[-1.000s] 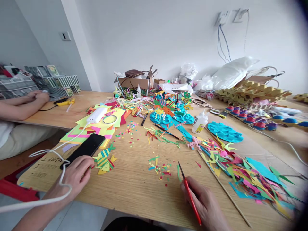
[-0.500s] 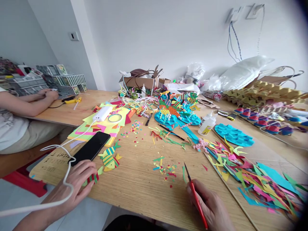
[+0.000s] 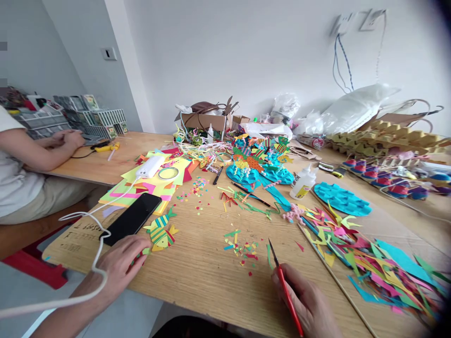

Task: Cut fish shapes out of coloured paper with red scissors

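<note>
Near the front left edge of the table, my left hand (image 3: 121,263) is closed over a small paper piece (image 3: 141,256) with red and green on it, mostly hidden by the fingers. A striped paper fish (image 3: 161,234) in yellow, green and blue lies just beyond that hand. My right hand (image 3: 299,295), at the front right, is wrapped round a red-handled tool (image 3: 289,295) with a thin dark pointed tip. A thin green paper strip (image 3: 268,256) lies beside the tip, and small paper scraps (image 3: 243,249) are scattered to its left.
A black phone (image 3: 134,218) and a white cable (image 3: 100,277) are at the left. Glue bottles (image 3: 303,183), a blue egg-carton piece (image 3: 341,198), a long stick (image 3: 338,281) and coloured paper cuttings (image 3: 380,270) are at the right. Another person's hands (image 3: 68,138) rest at the far left.
My left hand has shifted slightly, and its fingers now cover more of the red and green paper piece. My right hand with the tool is almost unmoved.
</note>
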The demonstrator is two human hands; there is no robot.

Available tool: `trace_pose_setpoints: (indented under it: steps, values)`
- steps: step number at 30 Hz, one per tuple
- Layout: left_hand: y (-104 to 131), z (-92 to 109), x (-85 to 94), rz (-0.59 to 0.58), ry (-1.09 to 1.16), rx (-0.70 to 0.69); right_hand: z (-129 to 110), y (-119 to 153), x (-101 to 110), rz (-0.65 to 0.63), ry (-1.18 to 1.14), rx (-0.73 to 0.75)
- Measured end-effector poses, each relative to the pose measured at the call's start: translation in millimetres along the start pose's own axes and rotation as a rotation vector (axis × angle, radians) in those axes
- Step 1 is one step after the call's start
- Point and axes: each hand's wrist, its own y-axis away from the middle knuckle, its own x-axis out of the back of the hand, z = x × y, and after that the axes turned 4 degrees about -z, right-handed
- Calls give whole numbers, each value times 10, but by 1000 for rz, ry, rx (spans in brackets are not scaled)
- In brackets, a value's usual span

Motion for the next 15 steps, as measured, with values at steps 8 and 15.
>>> trace_pose_setpoints:
  steps: [8, 15]
  values:
    - [-276, 135, -78, -63, 4, -29, -20, 8, 18, -2, 23, 17]
    - [-480, 247, -30, -211, -19, -52, 11, 24, -8, -6, -1, -13]
